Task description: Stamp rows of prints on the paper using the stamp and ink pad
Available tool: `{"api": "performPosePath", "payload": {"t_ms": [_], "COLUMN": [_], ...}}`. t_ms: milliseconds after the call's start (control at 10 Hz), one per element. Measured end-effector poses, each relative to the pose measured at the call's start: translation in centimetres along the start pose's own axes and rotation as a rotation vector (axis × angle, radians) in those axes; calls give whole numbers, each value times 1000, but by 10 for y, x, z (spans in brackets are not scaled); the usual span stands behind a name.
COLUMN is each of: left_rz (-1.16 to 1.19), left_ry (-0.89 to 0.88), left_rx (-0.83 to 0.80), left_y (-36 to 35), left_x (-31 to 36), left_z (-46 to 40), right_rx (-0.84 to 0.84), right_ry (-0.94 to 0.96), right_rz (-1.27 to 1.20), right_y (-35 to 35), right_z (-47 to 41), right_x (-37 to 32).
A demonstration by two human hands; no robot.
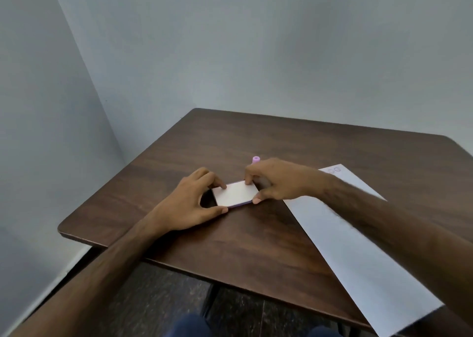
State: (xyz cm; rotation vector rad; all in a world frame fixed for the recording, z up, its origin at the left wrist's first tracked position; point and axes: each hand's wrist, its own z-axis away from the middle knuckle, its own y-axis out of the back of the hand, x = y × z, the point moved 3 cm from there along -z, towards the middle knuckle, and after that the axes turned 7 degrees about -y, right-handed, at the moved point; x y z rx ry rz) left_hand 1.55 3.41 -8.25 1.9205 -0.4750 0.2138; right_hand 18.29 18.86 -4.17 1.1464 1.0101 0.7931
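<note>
Both hands, left (190, 203) and right (275, 180), pinch the closed white ink pad (235, 193) lying on the table (256, 234), with the pink stamp (256, 159) just behind and the paper (358, 254) to the right.

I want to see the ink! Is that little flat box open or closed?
Closed. The flat white ink pad box shows only its plain white lid, no ink, with both hands' fingertips gripping its edges.

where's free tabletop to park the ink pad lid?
Bare wood: the far half of the table beyond both hands, and the near strip between the left hand and the paper. Crowded: centre, where both hands grip the ink pad, the right hand hiding most of the pink stamp.
</note>
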Motion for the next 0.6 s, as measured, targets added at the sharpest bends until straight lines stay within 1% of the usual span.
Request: {"api": "performPosePath", "payload": {"t_ms": [100,200,400,500,600], "left_rz": [-3,-6,-131,-163,-180], "left_ry": [14,44,88,123,169], "left_rx": [-55,-117,-291,-410,-501], "left_y": [2,5,15,29,43], "left_x": [-12,-18,-13,-6,5], "left_z": [-7,-10,-20,-27,-39], "right_rx": [8,-2,-95,-185,-168], "right_ry": [43,23,-87,-147,-255], "right_rz": [-1,-32,-73,-100,-183], "right_y": [-1,-3,8,23,44], "right_z": [-16,-24,-20,-16,-14], "right_x": [2,-1,-18,-25,-28]}}
